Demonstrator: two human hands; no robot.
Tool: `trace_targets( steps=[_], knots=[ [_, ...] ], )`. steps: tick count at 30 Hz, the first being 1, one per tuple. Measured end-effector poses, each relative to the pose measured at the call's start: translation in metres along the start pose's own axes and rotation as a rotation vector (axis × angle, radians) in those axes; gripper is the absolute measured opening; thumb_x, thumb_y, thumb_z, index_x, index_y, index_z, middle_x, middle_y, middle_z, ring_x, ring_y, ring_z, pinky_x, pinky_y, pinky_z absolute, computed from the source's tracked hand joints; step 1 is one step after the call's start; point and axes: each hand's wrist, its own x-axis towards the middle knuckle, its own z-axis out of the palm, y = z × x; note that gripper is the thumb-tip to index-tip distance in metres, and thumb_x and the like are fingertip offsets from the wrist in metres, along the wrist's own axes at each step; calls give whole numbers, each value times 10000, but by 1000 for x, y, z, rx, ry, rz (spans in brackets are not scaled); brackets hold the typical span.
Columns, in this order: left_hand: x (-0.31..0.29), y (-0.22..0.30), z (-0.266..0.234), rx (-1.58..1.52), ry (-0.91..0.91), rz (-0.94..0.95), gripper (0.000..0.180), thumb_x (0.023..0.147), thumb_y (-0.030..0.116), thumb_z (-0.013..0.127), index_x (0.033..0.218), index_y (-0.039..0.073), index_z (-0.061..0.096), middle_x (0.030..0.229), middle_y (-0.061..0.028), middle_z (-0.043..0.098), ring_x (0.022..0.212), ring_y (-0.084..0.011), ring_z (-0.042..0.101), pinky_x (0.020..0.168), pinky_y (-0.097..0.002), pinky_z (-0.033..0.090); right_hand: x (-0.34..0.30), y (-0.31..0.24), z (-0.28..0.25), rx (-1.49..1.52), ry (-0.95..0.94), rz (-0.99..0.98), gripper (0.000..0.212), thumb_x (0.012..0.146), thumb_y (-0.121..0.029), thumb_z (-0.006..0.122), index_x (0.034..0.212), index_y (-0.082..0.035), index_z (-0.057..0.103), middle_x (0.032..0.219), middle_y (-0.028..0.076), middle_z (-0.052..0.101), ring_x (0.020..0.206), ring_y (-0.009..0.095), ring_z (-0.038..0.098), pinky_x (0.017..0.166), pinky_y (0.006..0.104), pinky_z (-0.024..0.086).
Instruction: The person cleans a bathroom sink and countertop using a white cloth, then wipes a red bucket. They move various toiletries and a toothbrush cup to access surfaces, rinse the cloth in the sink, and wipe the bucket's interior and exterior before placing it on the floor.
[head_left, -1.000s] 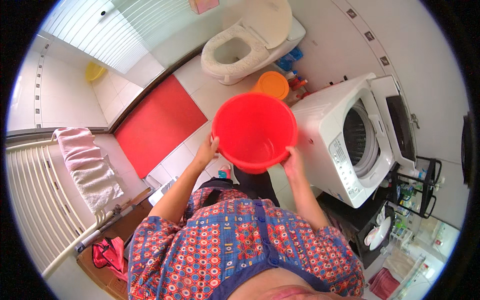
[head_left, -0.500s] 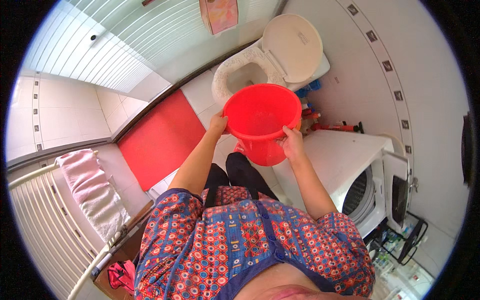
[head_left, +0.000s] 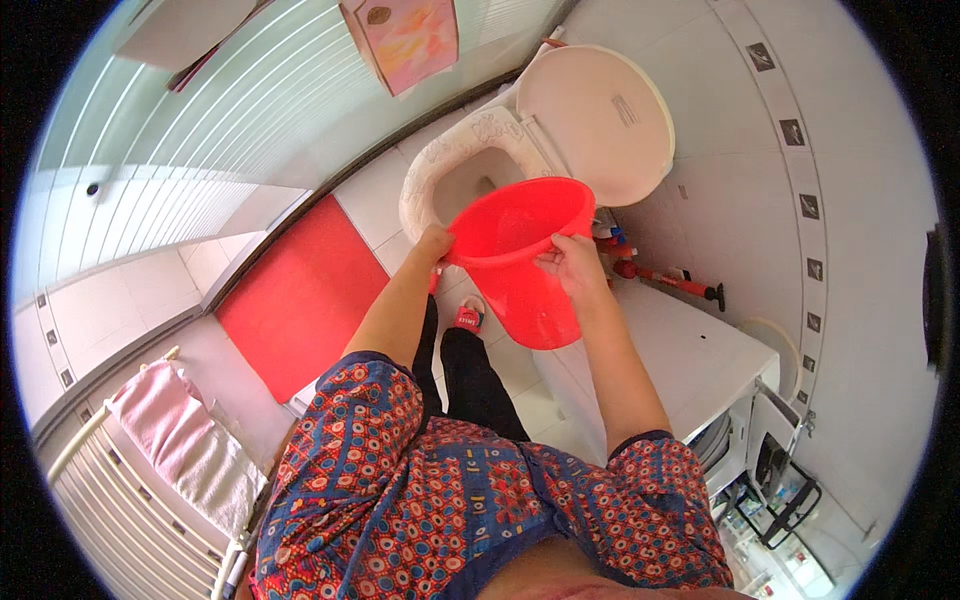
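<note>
Leaning bucket (head_left: 524,284) between both grips (head_left: 574,267)

2 bare forearms (head_left: 395,305) stretch forward, the left hand (head_left: 436,243) and right hand (head_left: 574,264) apart, each gripping.

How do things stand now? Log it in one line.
left hand: grips bucket rim | right hand: grips bucket rim | bucket: tilted, mouth toward toilet | lid: raised

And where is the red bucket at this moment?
In the head view, the red bucket is just right of centre, held between the left hand and right hand, partly hiding the toilet.
</note>
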Motion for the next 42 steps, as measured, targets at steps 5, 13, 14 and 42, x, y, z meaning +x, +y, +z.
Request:
trace_targets(
  steps=[5,13,14,42],
  knots=[
    [26,-8,-6,89,-31,-151,202,819,172,560,675,31,567,567,-58,543,410,-184,508,334,-340,368,24,-15,30,-36,-7,-22,116,846,-57,518,945,-10,557,877,135,631,686,238,637,669,407,573],
    [61,-20,-8,237,-29,-411,317,834,266,598,614,52,518,522,-59,494,388,-177,463,334,-330,331,52,-23,61,-29,-28,11,98,829,-43,518,909,-7,561,861,141,635,672,241,640,653,382,571],
    [63,-22,-9,236,-46,-416,332,836,278,602,607,55,512,516,-59,488,385,-177,457,334,-329,326,56,-23,65,-39,-35,14,90,829,-42,517,900,-7,560,854,141,634,670,241,639,649,381,571],
    [4,12,-53,-6,-577,-237,138,821,93,565,690,53,551,535,-42,483,422,-136,435,384,-282,342,49,-23,98,-51,-70,-35,55,874,-64,509,861,-24,545,918,139,630,774,241,643,780,393,552]
  ],
)
